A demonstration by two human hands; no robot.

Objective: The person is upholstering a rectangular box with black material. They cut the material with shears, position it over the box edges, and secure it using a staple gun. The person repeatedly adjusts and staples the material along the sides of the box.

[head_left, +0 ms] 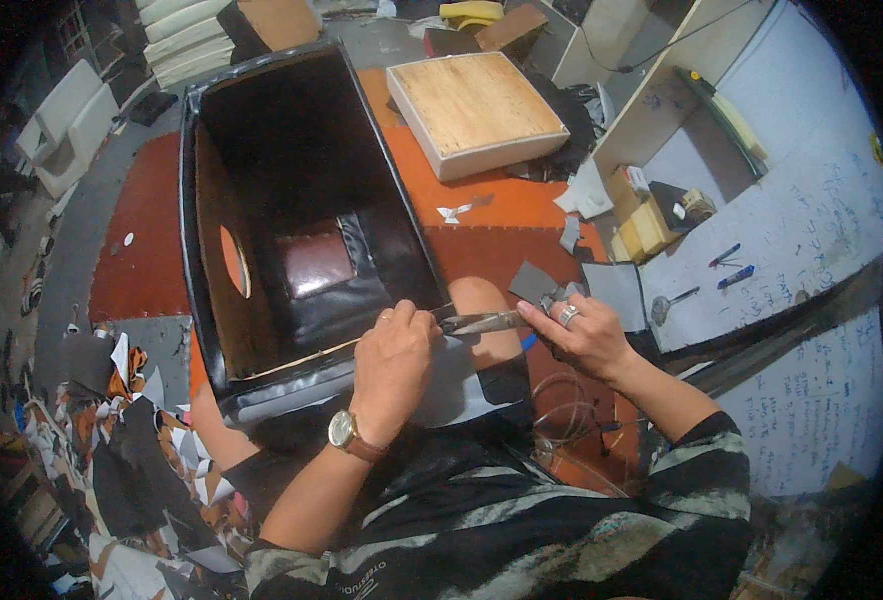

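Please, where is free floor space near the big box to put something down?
The orange mat is bare between the black box and the wooden-topped cushion, and left of the box. Crowded: scraps at lower left, tools at right.

Person in a dark striped top, seen from above
The top is black with pale grey-green stripes, sleeves pushed up the forearms. The left hand (pixel 393 352) has a gold-faced wristwatch (pixel 342 430) on a brown strap and a thin ring; the right hand (pixel 583 335) wears a broad silver ring (pixel 568 315)
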